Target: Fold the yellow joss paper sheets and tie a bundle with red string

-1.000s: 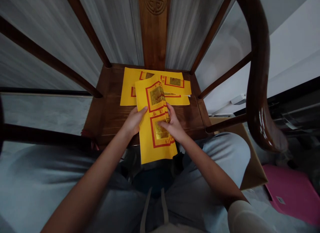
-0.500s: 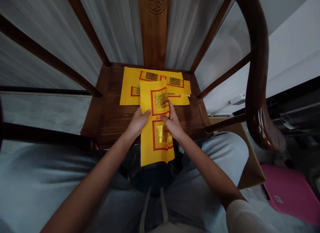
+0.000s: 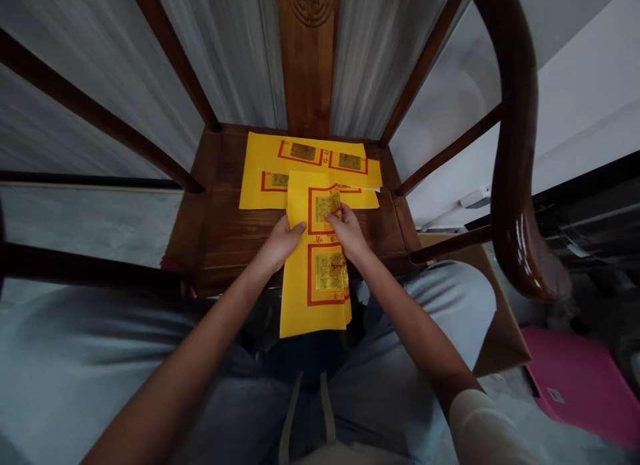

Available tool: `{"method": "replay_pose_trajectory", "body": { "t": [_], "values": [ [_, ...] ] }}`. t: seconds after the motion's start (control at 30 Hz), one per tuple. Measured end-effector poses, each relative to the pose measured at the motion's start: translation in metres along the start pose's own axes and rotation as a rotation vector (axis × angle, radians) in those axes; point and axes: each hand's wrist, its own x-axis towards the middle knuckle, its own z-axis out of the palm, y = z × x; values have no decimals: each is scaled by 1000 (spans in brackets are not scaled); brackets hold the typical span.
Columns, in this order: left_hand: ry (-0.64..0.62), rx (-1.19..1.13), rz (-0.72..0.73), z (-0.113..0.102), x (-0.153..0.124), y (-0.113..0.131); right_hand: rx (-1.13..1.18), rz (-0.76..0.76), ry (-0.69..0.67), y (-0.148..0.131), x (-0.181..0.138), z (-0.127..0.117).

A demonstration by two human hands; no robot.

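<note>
Between my hands is a stack of yellow joss paper [image 3: 300, 285] with red frames and gold squares, held upright lengthwise over the front edge of the chair seat. My left hand [image 3: 283, 242] grips its left edge, thumb on top. On the right edge, my right hand [image 3: 347, 233] pinches the sheets, its thumb lying near the upper gold square. Several layered edges show along that right side. Behind, more yellow joss paper sheets [image 3: 257, 165] lie overlapping on the seat, partly covered by the held stack.
The wooden chair seat [image 3: 235, 232] carries the sheets, with a carved back slat [image 3: 307, 72] behind and a curved armrest [image 3: 515, 138] at right. A cardboard box [image 3: 505, 332] and a pink plastic object [image 3: 580, 385] stand on the floor at right. My knees flank the seat.
The held stack has shifted slightly down and right, and its right edge lies flatter, showing more of the gold squares. My right thumb has moved up. The sheets on the seat stay put.
</note>
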Motion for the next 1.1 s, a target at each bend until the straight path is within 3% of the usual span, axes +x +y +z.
{"method": "replay_pose_trajectory", "body": {
  "t": [0.13, 0.33, 0.47, 0.63, 0.73, 0.87, 0.97, 1.1],
  "values": [
    [-19, 54, 22, -4, 2, -2, -39, -54, 24, 4, 4, -1],
    [-207, 118, -1, -11, 1, -2, 218, 114, -22, 1, 18, -19],
    [-319, 138, -3, -6, -5, 0, 181, 32, 4, 2, 28, -25],
    [-317, 151, 49, -2, -6, -4, -21, -130, 150, 7, 34, -23],
    [-292, 150, 91, -3, -5, -8, -69, -196, 163, 3, 34, -23],
    [-314, 159, 108, -4, -6, -8, 146, -20, 57, -7, 31, -30],
    [-323, 185, 103, -3, -7, -4, 253, 108, 50, -11, 29, -35],
    [-317, 202, 100, -1, -8, -3, 190, 0, 121, -8, 29, -35]
  ]
}}
